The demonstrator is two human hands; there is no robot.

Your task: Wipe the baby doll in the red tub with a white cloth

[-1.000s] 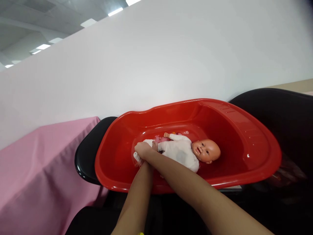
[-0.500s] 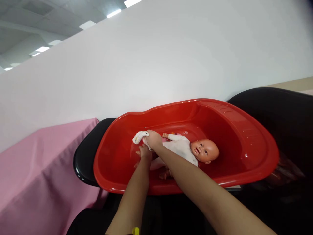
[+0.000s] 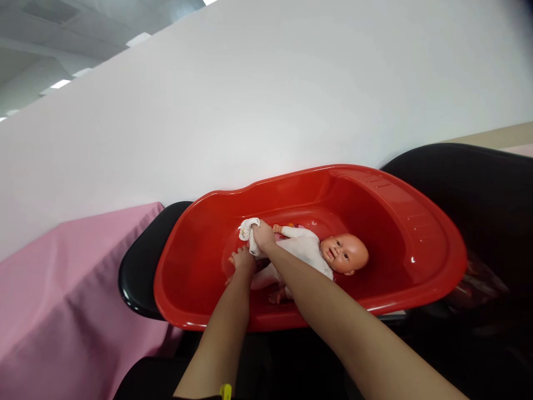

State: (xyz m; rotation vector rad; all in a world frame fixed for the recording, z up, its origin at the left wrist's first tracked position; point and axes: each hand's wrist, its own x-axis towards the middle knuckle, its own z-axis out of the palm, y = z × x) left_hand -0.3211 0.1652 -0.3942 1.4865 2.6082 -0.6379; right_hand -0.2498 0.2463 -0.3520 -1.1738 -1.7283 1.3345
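Note:
A baby doll (image 3: 306, 248) in a white long-sleeved bodysuit lies on its back in a red baby bathtub (image 3: 195, 244), its head to the right. My right hand (image 3: 264, 235) is closed on a crumpled white cloth (image 3: 250, 229) with small dark marks, above the doll's legs. Just below and left of it, my left hand (image 3: 244, 259) is closed around one of the doll's legs near the foot. My forearms and hands hide much of the doll's lower body.
Small colourful things (image 3: 296, 225) lie on the tub floor behind the doll. Black chairs (image 3: 141, 272) stand at both ends of the tub. A pink cloth (image 3: 54, 278) covers a surface at the left, and a white wall (image 3: 266, 100) rises behind.
The white cloth has shifted right and is bunched closer to my right hand. My left hand has moved slightly left relative to it. The camera has turned a little.

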